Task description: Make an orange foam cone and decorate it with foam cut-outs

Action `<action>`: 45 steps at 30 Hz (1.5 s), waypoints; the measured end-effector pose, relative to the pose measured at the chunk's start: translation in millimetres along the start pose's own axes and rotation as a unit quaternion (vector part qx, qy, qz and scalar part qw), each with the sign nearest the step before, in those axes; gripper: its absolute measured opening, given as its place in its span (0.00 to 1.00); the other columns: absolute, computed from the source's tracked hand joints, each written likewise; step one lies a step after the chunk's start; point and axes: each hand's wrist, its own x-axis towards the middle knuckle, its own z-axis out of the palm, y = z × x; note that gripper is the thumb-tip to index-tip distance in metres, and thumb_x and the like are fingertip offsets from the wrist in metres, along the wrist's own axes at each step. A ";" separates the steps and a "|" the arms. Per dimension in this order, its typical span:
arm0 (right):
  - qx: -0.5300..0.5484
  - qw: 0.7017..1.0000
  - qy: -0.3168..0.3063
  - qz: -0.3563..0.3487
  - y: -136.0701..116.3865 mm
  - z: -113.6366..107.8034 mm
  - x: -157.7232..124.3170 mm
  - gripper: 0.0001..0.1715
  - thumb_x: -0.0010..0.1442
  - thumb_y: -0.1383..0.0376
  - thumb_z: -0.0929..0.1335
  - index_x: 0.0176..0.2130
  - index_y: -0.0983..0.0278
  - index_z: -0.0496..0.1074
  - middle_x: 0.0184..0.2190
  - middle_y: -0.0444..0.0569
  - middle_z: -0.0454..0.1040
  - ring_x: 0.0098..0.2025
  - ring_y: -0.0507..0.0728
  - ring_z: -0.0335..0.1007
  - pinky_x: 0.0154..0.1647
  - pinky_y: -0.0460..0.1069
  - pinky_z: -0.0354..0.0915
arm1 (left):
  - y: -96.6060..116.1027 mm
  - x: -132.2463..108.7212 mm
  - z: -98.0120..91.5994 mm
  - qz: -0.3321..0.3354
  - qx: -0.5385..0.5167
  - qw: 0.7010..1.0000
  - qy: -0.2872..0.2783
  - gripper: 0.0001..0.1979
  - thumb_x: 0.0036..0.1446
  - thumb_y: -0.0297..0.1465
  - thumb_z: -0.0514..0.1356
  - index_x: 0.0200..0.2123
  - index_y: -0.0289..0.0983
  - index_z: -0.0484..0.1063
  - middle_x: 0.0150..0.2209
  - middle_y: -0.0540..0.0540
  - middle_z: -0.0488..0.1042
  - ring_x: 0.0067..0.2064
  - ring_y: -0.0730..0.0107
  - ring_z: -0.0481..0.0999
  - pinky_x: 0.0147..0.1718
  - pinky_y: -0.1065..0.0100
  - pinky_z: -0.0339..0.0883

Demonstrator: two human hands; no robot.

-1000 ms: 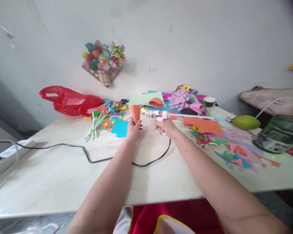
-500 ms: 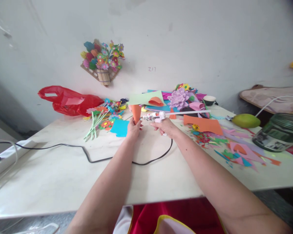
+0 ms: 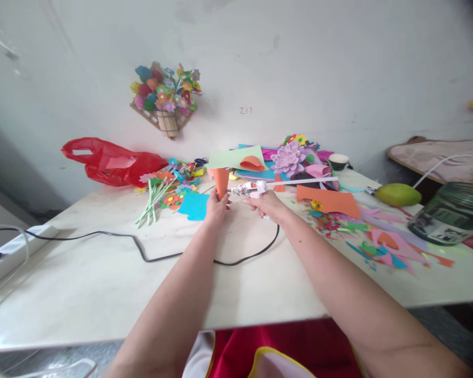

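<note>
Fingers (image 3: 219, 202) of your left hand (image 3: 216, 210) are clenching around the lower tip of an orange foam cone (image 3: 221, 181), holding it upright just left of the frame's centre. Right beside it, your right hand (image 3: 268, 206) is gripping a white hot glue gun (image 3: 249, 188), its nozzle pointing at the cone. Further right, an orange foam sheet (image 3: 331, 203) is lying flat on the table (image 3: 425, 281), with a green mango (image 3: 398, 195) sitting beyond it.
</note>
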 end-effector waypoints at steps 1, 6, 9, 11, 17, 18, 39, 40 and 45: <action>-0.004 1.000 0.000 0.000 0.1 0.1 0.1 0.16 0.37 0.61 0.76 0.21 0.67 0.69 0.10 0.40 0.65 0.08 0.45 0.50 0.07 0.43 0.50 | 0.3 -0.3 0.0 0.002 0.004 1.000 -0.002 0.12 0.47 0.25 0.59 0.38 0.38 0.64 0.31 0.49 0.70 0.25 0.75 0.70 0.19 0.75 0.60; -0.012 1.000 0.008 0.004 0.2 -0.2 0.2 0.15 0.38 0.62 0.76 0.21 0.67 0.70 0.09 0.39 0.64 0.08 0.45 0.51 0.07 0.43 0.50 | 1.3 -1.6 0.2 0.008 0.013 1.000 -0.007 0.11 0.49 0.25 0.58 0.38 0.37 0.63 0.32 0.49 0.69 0.25 0.75 0.70 0.19 0.75 0.61; -0.015 1.000 0.009 0.005 0.5 -0.5 0.3 0.14 0.38 0.63 0.76 0.22 0.67 0.70 0.10 0.39 0.64 0.08 0.45 0.51 0.07 0.43 0.50 | 1.4 -1.6 0.3 0.007 0.013 1.000 -0.007 0.11 0.49 0.25 0.58 0.38 0.38 0.63 0.32 0.49 0.69 0.26 0.75 0.70 0.19 0.75 0.61; -0.020 1.000 0.008 0.007 0.8 -0.4 0.6 0.14 0.39 0.62 0.75 0.22 0.67 0.70 0.10 0.39 0.64 0.08 0.45 0.51 0.07 0.43 0.50 | 1.1 -1.5 0.2 0.008 0.016 1.000 -0.008 0.11 0.49 0.25 0.58 0.38 0.38 0.63 0.32 0.48 0.69 0.26 0.75 0.70 0.19 0.75 0.61; -0.041 0.999 0.016 0.013 0.2 -0.1 1.2 0.13 0.42 0.63 0.74 0.24 0.68 0.71 0.11 0.39 0.64 0.09 0.46 0.51 0.08 0.43 0.51 | 0.2 -0.6 -0.1 0.008 0.030 0.999 -0.013 0.11 0.51 0.26 0.56 0.40 0.37 0.62 0.33 0.47 0.69 0.26 0.75 0.70 0.18 0.75 0.62; -0.044 0.999 0.016 0.017 -0.2 -0.2 1.2 0.12 0.42 0.63 0.74 0.25 0.68 0.71 0.11 0.39 0.64 0.09 0.45 0.52 0.09 0.43 0.52 | 0.2 -0.6 0.0 0.007 0.031 0.999 -0.013 0.11 0.51 0.26 0.56 0.40 0.37 0.62 0.33 0.47 0.69 0.26 0.75 0.70 0.19 0.75 0.62; -0.067 0.997 0.001 0.025 -1.1 -1.1 0.9 0.12 0.45 0.62 0.73 0.25 0.68 0.69 0.12 0.38 0.63 0.10 0.45 0.52 0.10 0.43 0.52 | 1.8 -1.7 1.0 0.013 0.019 1.000 -0.015 0.11 0.49 0.25 0.57 0.39 0.37 0.62 0.34 0.48 0.68 0.27 0.75 0.70 0.19 0.75 0.61; -0.068 0.997 0.000 0.024 -0.9 -1.0 1.0 0.12 0.45 0.62 0.73 0.25 0.68 0.69 0.12 0.38 0.63 0.10 0.45 0.52 0.10 0.43 0.52 | 2.5 -2.4 1.0 0.015 0.020 1.000 -0.018 0.11 0.49 0.25 0.57 0.39 0.37 0.62 0.34 0.48 0.68 0.27 0.75 0.70 0.19 0.75 0.61; -0.075 0.997 -0.003 0.022 0.5 -0.7 2.2 0.14 0.42 0.61 0.74 0.25 0.68 0.69 0.13 0.38 0.64 0.10 0.45 0.52 0.09 0.43 0.52 | 5.3 -5.0 1.0 0.018 0.026 0.999 -0.025 0.12 0.50 0.25 0.56 0.40 0.36 0.62 0.34 0.48 0.68 0.28 0.75 0.70 0.20 0.75 0.62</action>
